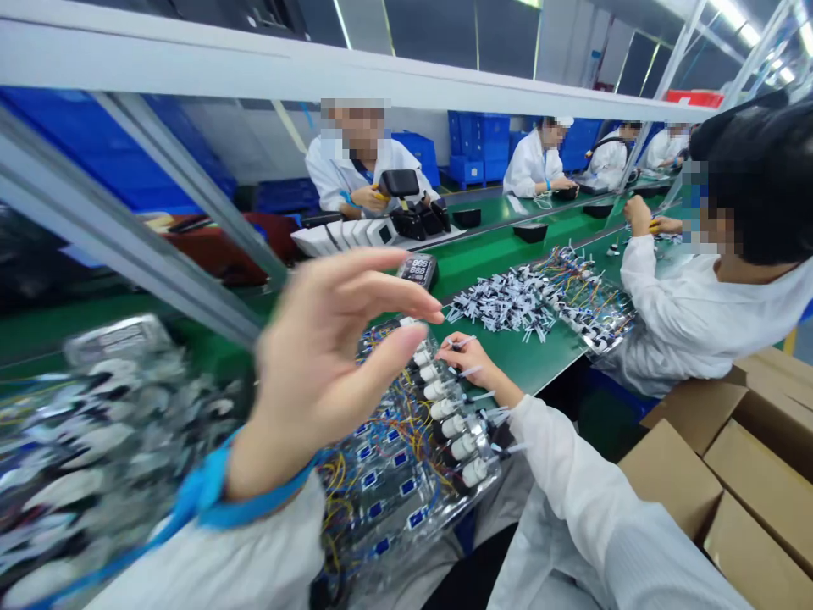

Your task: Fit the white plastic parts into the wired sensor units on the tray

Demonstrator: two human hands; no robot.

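My left hand [330, 356] is raised close to the camera, fingers curved and stretched to the right, thumb a little apart below them; I see nothing between them. My right hand [473, 363] rests lower on the green bench [533, 356], fingertips pinched on a thin white strip [462, 343]. It sits beside a row of white cylinder parts [445, 411] that lie on a clear tray of wired assemblies [394, 483] with yellow wires and blue labels. Both sleeves are white, and a blue band circles my left wrist.
A blurred heap of similar parts [95, 440] lies at the left. More wired pieces [539, 296] lie further along the bench, beside a co-worker in white [699, 313]. Cardboard boxes [730, 457] stand at the right. A small display unit [417, 269] and black devices [423, 219] sit on the belt.
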